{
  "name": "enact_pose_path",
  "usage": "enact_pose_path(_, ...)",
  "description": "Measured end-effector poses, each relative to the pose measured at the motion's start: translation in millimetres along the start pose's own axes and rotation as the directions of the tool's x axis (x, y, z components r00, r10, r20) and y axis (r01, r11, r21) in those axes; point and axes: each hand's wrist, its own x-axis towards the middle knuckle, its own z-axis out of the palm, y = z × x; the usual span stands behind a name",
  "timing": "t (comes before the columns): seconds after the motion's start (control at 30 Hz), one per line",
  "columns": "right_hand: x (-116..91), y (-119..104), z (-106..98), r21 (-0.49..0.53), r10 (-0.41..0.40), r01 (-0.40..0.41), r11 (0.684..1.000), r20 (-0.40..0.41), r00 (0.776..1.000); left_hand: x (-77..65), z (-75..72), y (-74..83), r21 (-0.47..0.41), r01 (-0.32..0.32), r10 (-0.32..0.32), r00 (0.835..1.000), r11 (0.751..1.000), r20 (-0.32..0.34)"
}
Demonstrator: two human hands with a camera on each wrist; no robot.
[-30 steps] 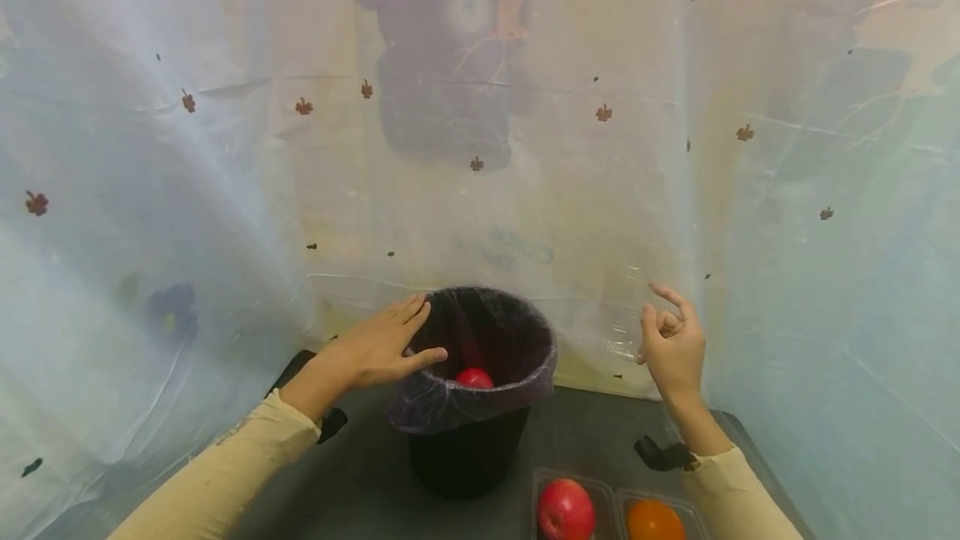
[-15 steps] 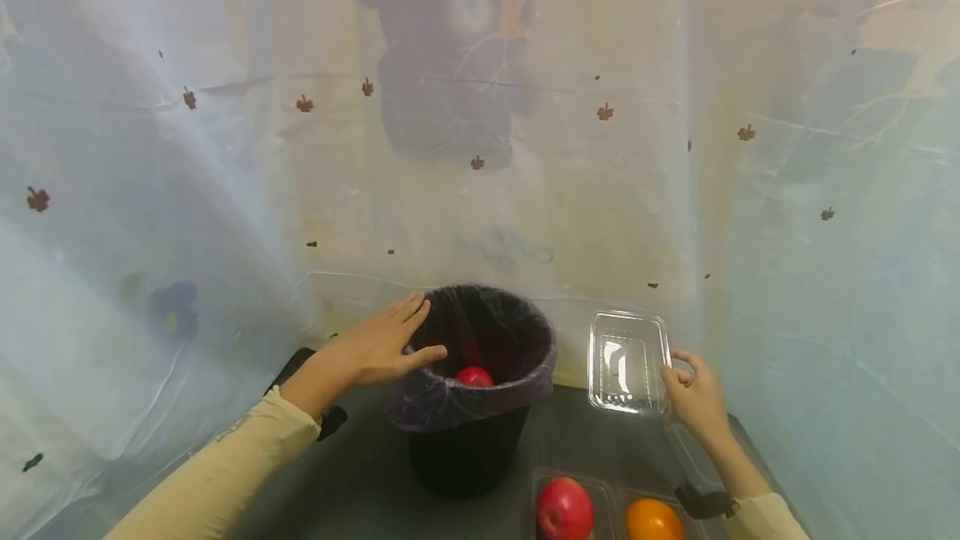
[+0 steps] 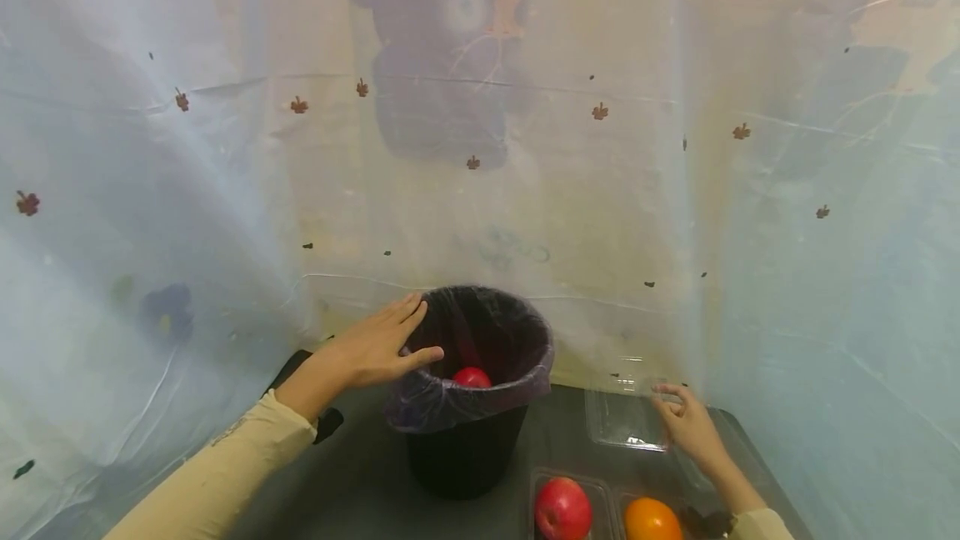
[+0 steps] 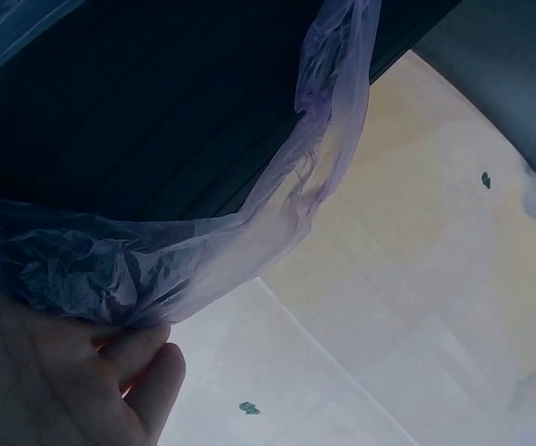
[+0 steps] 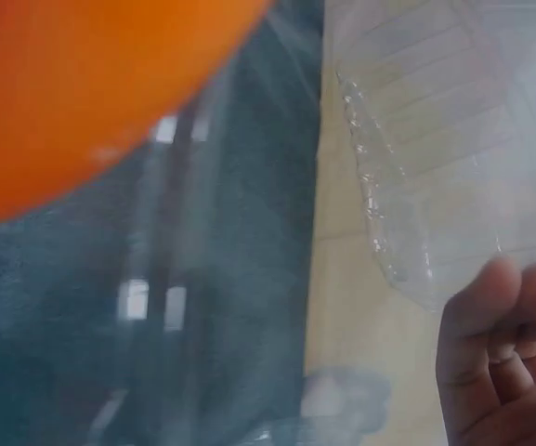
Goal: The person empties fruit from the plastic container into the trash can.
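Observation:
My left hand (image 3: 367, 350) rests with straight fingers on the left rim of a black trash bin (image 3: 465, 461). A thin purple bin liner (image 4: 277, 200) is folded over that rim, and my fingertips touch it in the left wrist view. Inside the bin shows a round red thing (image 3: 471, 377), partly hidden. To the right, my right hand (image 3: 692, 430) pinches the right edge of a clear plastic container (image 3: 628, 422) near the table's far edge. The right wrist view shows the fingers at the edge of this container (image 5: 435, 177).
A red apple (image 3: 562, 510) and an orange (image 3: 652, 519) sit in clear trays at the front of the dark table (image 3: 337, 482). Translucent plastic sheeting (image 3: 480, 215) with small brown leaf shapes hangs behind and on both sides.
My right hand has come down with the clear container, which was tilted toward the camera half a second ago and now lies lower, near the table. The left hand has stayed on the rim.

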Motion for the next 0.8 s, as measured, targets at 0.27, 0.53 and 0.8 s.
enact_pose_path(0.27, -6, 15, 4, -0.008, 0.054, -0.054, 0.999, 0.048, 0.997, 0.2, -0.1, -0.5, -0.016, -0.005, 0.005, 1.000, 1.000, 0.001)
enact_pose_path(0.53, -6, 24, 8, 0.001, 0.087, -0.088, 0.996, 0.078, 0.993, 0.7, -0.9, -0.4, -0.015, -0.006, 0.006, 1.000, 1.000, -0.002)
enact_pose_path(0.8, -7, 31, 13, -0.033, 0.109, -0.106, 0.994, 0.083, 0.991, 0.2, 0.5, -0.1, -0.012, 0.000, 0.000, 1.000, 1.000, -0.003)
